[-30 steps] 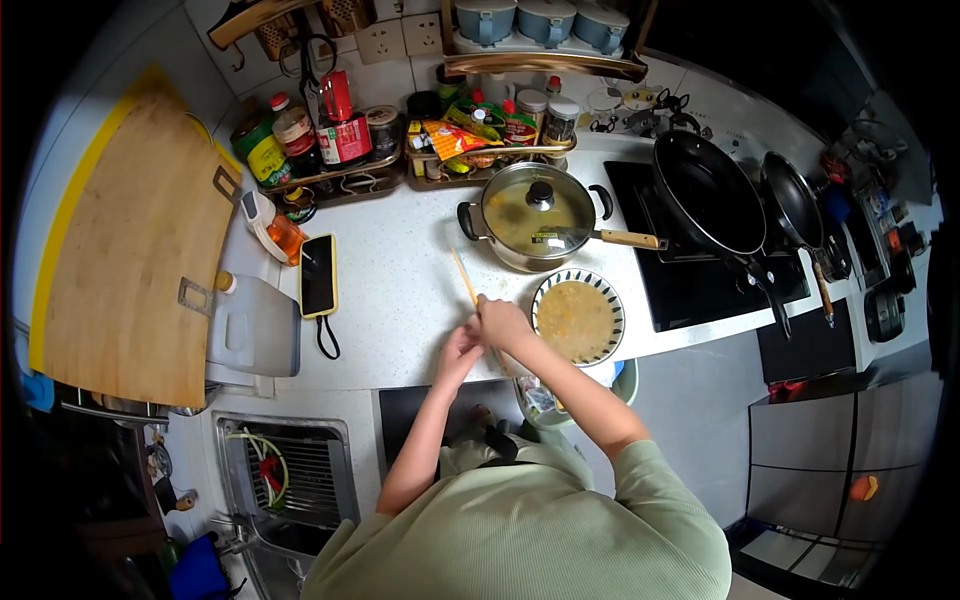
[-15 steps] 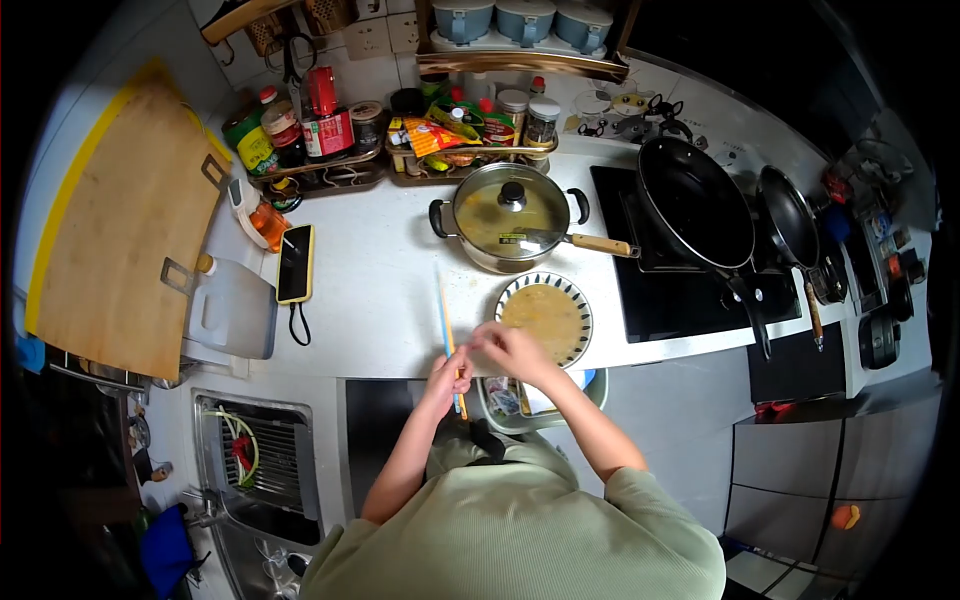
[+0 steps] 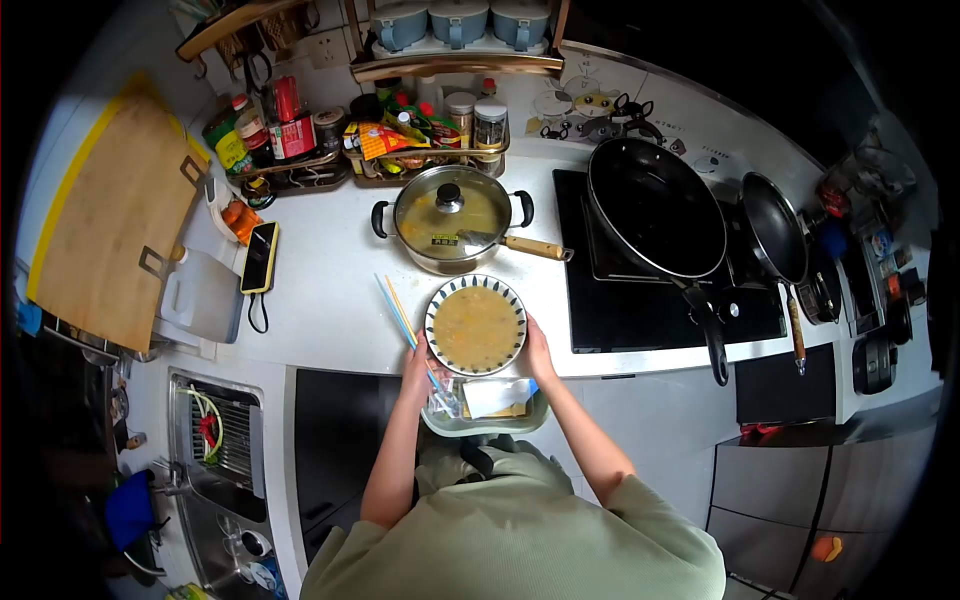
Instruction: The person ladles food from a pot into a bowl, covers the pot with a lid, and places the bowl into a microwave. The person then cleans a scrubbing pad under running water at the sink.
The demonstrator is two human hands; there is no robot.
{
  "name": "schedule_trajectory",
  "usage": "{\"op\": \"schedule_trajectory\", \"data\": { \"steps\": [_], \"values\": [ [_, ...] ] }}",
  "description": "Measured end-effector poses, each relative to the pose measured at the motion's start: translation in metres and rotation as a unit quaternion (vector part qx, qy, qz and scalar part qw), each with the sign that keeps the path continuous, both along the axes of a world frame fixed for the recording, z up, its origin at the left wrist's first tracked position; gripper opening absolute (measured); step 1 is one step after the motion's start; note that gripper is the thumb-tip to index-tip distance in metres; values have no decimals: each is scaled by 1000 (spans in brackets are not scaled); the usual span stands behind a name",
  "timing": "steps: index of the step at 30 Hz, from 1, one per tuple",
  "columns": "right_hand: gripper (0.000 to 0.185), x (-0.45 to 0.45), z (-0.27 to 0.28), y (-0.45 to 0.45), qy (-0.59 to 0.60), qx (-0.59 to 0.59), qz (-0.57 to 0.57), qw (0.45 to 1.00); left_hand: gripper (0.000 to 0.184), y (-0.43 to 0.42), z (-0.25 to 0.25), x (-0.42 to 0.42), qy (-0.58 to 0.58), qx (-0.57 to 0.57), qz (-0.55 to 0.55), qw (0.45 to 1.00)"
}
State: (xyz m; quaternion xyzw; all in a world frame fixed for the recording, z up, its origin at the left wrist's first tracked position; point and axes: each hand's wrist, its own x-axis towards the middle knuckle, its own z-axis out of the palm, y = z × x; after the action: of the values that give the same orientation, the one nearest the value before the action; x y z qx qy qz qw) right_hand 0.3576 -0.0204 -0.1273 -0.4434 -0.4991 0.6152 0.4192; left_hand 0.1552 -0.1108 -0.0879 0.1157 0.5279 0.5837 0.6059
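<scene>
A white bowl [image 3: 436, 357] with a dark petal pattern round its rim, filled with cloudy yellowish soup [image 3: 478, 325], sits at the counter's front edge. Against its left side is my left hand [image 3: 416, 368], which also keeps hold of a pair of chopsticks [image 3: 402, 316], one blue and one orange, slanting up and left. My right hand [image 3: 540, 355] is pressed to the bowl's right side; its fingertips are partly hidden by the rim. Behind the bowl stands a lidded glass-topped pot [image 3: 455, 264] with a wooden-handled utensil [image 3: 530, 246] lying across its lid.
A green bin [image 3: 490, 428] holding packaging is below the counter edge in front of me. To the right, a wok [image 3: 655, 205] and smaller pan [image 3: 775, 230] rest on the black cooktop [image 3: 650, 325]. A phone [image 3: 259, 258] and plastic jug [image 3: 203, 300] are left.
My hands were together at the chopsticks, left of the bowl; now they have parted to either side of it. The chopsticks now tilt further left. The whole view has shifted.
</scene>
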Motion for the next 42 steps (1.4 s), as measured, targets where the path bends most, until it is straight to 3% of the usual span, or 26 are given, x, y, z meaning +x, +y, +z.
{"op": "schedule_trajectory", "data": {
  "steps": [1, 6, 11, 12, 16, 23, 27, 31, 33, 42],
  "values": [
    [49, -4, 7, -2, -1, -26, 2, 1000, 46, 1, -3, -1, -37, -9, 9, 999],
    [48, -21, 17, -5, 131, -80, -32, 988, 48, -3, -2, 5, 17, 32, -8, 999],
    [47, -23, -3, -2, 143, -60, -32, 987, 47, -1, -19, 1, 28, 39, -3, 999],
    [48, -23, 1, -4, 150, -57, -28, 987, 47, 1, -11, 7, 25, 29, 35, 999],
    [46, -23, 39, -21, 175, -113, -61, 976, 45, -7, 16, 9, 12, 35, -11, 999],
    [50, -1, 46, -50, 203, -97, -39, 974, 47, -34, 55, 17, -5, 78, -84, 993],
    [57, 14, 52, -70, 144, -26, -41, 988, 48, -50, 61, 22, 27, 63, -112, 991],
    [57, 29, 72, -98, 150, -41, -94, 983, 52, -65, 82, 38, 45, 47, -133, 989],
    [57, 36, 77, -107, 122, 4, -135, 983, 50, -70, 99, 49, 52, 48, -153, 986],
    [57, 85, 108, -137, 186, 21, -233, 954, 51, -75, 129, 87, 13, 98, -258, 961]
  ]
}}
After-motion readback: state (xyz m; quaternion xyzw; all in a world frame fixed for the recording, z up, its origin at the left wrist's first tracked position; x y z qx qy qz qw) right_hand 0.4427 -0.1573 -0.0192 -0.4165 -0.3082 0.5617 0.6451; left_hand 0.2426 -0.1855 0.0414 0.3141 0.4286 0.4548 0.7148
